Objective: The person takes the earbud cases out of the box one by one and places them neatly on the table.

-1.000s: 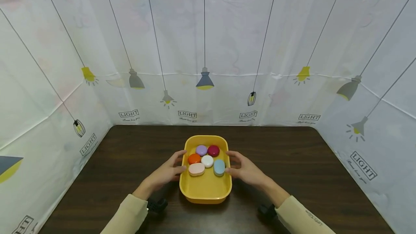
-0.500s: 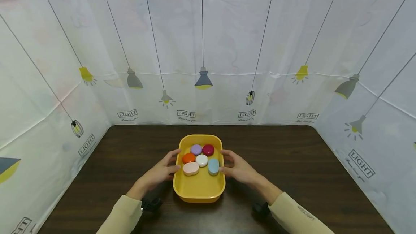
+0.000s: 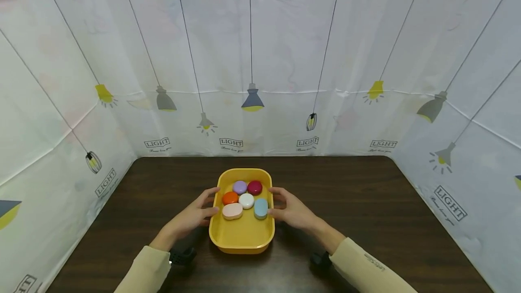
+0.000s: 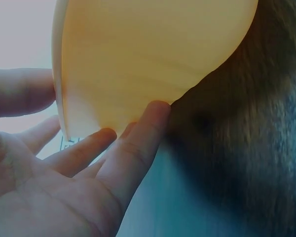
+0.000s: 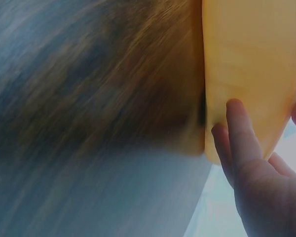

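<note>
My left hand (image 3: 188, 219) and right hand (image 3: 295, 211), fingers partly bent, grip opposite sides of the yellow tray (image 3: 242, 235), now shifted left over the dark table (image 3: 346, 202), six pieces (image 3: 246, 201) undisturbed, so relocation looks under way; sliding or lifted, can't tell.

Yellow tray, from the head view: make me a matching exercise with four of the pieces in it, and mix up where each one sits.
Pieces in the yellow tray:
1. purple piece
2. dark red piece
3. pale pink piece
4. light blue piece

Places:
A. closest to the thumb of the right hand
B. farthest row, on the left
C. just on the near side of the orange piece
D. farthest row, on the right

Right pairs: 1-B, 2-D, 3-C, 4-A.
</note>
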The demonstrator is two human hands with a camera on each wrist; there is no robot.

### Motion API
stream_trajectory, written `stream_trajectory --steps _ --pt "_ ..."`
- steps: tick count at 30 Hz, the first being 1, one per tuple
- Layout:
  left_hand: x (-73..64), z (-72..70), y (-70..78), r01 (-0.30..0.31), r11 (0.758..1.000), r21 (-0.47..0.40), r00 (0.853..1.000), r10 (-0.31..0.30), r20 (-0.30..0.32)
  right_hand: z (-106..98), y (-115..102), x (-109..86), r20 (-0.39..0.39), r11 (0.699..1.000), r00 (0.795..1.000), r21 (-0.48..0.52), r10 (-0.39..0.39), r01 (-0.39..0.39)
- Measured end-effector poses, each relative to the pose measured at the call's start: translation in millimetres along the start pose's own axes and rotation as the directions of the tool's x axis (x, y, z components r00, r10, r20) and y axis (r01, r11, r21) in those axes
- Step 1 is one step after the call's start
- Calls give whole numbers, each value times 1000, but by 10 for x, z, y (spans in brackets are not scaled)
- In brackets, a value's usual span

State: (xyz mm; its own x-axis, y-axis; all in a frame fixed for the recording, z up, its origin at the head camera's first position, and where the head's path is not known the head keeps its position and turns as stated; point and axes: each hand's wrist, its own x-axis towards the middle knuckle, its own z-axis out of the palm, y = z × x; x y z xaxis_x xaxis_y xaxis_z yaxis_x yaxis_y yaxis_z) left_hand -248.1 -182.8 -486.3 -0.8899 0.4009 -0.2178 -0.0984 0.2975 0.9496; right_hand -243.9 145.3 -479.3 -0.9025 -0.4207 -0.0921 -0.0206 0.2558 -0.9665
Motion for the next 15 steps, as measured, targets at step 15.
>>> stream_trajectory --steps 15 --pt "-68 -126 23 28 1000 12 999 -28 -18 107 -39 70 -4 1000 1000 -17 2 -2"
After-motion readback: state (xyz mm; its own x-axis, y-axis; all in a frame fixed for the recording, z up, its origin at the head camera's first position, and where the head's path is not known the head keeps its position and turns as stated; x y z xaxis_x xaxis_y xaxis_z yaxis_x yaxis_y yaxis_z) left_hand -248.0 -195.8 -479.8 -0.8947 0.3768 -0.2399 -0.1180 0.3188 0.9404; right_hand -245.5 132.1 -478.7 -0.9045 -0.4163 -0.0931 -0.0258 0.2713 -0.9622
